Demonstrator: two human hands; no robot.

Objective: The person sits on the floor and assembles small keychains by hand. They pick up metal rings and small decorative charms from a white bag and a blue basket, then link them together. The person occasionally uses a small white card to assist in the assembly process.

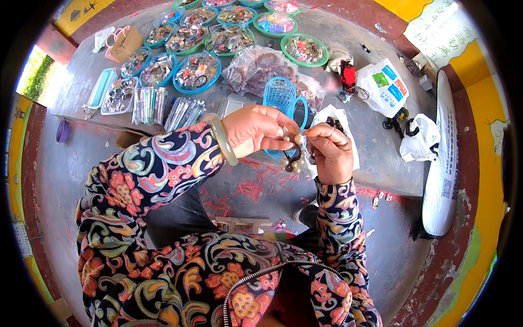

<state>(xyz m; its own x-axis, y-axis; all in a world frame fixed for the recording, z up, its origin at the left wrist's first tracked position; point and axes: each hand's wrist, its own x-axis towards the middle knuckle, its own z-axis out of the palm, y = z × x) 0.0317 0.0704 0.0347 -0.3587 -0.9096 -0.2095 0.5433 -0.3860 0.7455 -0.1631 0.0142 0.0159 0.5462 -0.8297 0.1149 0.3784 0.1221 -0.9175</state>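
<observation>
A dark hair tie with pearl-like beads (294,162) hangs between my hands, with something clear and shiny about it, perhaps a small plastic bag. My left hand (253,129), a pale bangle at its wrist, pinches its upper part between thumb and fingers. From the other side my right hand (331,150) is closed, thumb against forefinger, at the upper edge of the clear piece. Just beyond the fingers stands a blue plastic basket (279,92). Behind my right hand lies a white bag (353,143) with dark pieces in it, partly hidden.
Round trays of hair ornaments, such as a blue tray (196,91) and a green tray (305,63), cover the far tabletop. Clear bags of dark items (261,68) lie nearer. Bundled pens (148,106) sit at left, white plastic bags (419,139) at right. Red scraps (250,189) litter the floor.
</observation>
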